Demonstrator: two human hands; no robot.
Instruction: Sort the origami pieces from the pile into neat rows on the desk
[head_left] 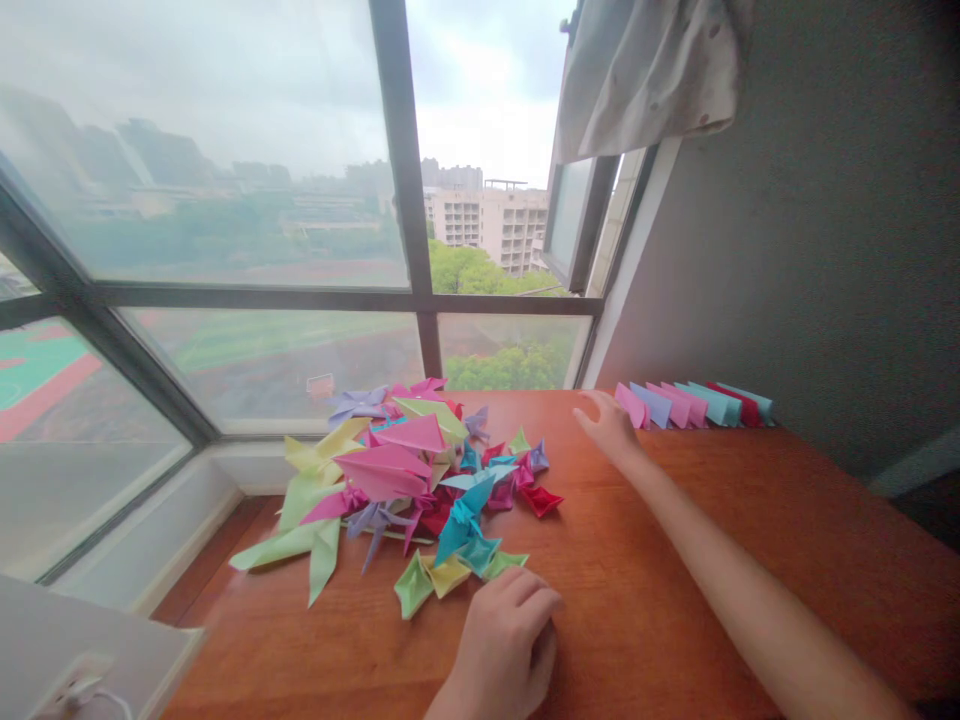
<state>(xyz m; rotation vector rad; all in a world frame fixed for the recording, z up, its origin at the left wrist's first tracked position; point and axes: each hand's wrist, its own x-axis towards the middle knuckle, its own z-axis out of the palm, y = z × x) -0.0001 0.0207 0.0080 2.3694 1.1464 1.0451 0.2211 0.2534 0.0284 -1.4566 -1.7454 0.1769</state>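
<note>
My right hand (pixel 613 430) reaches forward over the wooden table, thumb and fingers apart, with nothing visible in it. It is beside the nearest pink folded paper piece (pixel 634 406), at the left end of a standing row; I cannot tell whether they touch. Near the front, my left hand (pixel 508 640) rests on the tabletop with its fingers curled in, and no object shows in it. Just beyond it lie small paper boats, among them a green one (pixel 414 585) and a yellow one (pixel 447 574). A blue paper crane (pixel 463 520) sits behind these.
A heap of coloured origami, with pink paper planes (pixel 386 472) on top, covers the table's (pixel 675 600) left part. The folded row continues with a red piece (pixel 739 404) against the grey wall (pixel 787 250). Windows stand behind; a curtain (pixel 652 70) hangs above right.
</note>
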